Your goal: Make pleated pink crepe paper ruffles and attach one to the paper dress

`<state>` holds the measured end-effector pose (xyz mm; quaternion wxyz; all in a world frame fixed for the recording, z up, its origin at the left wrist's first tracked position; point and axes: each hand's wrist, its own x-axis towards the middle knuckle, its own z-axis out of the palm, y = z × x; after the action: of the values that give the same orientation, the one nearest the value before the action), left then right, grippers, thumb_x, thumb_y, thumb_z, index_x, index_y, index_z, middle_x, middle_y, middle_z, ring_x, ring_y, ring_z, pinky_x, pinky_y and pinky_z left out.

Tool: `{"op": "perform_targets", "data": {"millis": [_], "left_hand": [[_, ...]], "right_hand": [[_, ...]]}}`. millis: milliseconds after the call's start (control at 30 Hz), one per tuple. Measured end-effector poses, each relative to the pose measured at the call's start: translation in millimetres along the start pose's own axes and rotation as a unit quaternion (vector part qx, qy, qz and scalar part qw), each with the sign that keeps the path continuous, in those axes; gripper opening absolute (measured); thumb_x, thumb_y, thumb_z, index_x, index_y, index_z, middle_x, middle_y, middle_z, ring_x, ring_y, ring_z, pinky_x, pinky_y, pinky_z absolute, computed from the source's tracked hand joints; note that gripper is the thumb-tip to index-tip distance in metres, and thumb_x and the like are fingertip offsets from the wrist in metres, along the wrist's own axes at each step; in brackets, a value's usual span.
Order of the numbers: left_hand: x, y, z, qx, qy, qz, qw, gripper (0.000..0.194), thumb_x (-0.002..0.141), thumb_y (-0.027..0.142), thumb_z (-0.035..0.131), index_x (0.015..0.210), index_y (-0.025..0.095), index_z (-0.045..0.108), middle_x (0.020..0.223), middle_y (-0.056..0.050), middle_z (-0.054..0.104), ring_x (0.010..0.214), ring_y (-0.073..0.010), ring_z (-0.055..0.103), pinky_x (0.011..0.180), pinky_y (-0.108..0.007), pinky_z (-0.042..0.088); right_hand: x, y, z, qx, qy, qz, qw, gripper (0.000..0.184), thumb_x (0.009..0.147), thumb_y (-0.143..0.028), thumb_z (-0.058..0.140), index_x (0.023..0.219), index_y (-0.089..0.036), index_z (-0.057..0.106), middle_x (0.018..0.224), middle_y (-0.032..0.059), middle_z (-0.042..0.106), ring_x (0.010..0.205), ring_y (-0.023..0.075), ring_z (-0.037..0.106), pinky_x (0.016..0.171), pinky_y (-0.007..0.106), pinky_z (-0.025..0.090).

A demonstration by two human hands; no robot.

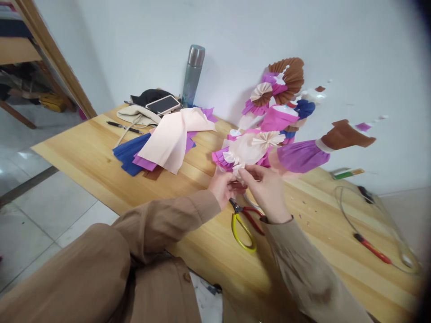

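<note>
My left hand (222,188) and my right hand (268,193) meet at the front of a crepe paper decoration. Both are closed, with the fingertips pinching a small gathered piece of white crepe paper (237,170). Part of what they hold is hidden behind the fingers. Just beyond them stands the decoration, with pink and purple ruffles, a pale pleated fan (268,139) and a large brown fan (293,78) at its top. Below my hands lie scissors (244,229) with one yellow and one red handle; their blade tips are partly covered.
Crepe paper sheets (166,139) in pale pink, blue and purple lie at left, near a phone (163,104), a pen (124,127) and a thermos (193,76). A purple and brown paper figure (305,156) leans rightward. A red corded tool (373,249) lies at right.
</note>
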<state>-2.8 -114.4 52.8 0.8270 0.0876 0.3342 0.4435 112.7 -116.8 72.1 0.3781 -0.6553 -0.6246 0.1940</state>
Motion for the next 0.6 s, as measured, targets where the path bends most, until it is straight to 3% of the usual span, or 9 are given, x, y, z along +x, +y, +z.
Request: {"op": "perform_targets", "data": {"millis": [233,433,600], "left_hand": [[-2.2,-1.0,0.8,0.03,-0.003,0.013,0.999,0.029,0.057,-0.012,0.043,0.058,0.01,0.062,0.061,-0.003,0.063,0.058,-0.0121,0.059,0.076,-0.031,0.052],[6.9,-1.0,-4.9,-0.002,0.045,0.006,0.999,0.03,0.06,-0.012,0.048,0.067,0.012,0.065,0.066,-0.004,0.066,0.064,-0.0147,0.063,0.082,-0.036,0.055],[18.4,7.5,-8.5,-0.058,0.082,0.015,0.995,0.023,0.073,-0.005,0.05,0.07,0.013,0.064,0.07,-0.005,0.066,0.068,-0.0125,0.063,0.082,-0.027,0.054]], "right_hand": [[6.0,11.6,6.9,0.009,0.0,0.016,1.0,0.022,0.067,-0.039,0.064,0.068,-0.018,0.07,0.068,0.0087,0.073,0.063,0.0229,0.066,0.058,0.033,0.049],[6.5,3.3,3.5,0.08,-0.024,0.023,0.996,0.013,0.062,-0.032,0.063,0.056,-0.02,0.062,0.055,0.0011,0.063,0.054,0.0162,0.056,0.053,0.028,0.043],[6.5,-9.5,-0.5,0.155,-0.068,0.045,0.985,0.026,0.067,-0.038,0.068,0.051,-0.02,0.058,0.049,-0.0017,0.054,0.048,0.0114,0.05,0.048,0.025,0.042]]}}
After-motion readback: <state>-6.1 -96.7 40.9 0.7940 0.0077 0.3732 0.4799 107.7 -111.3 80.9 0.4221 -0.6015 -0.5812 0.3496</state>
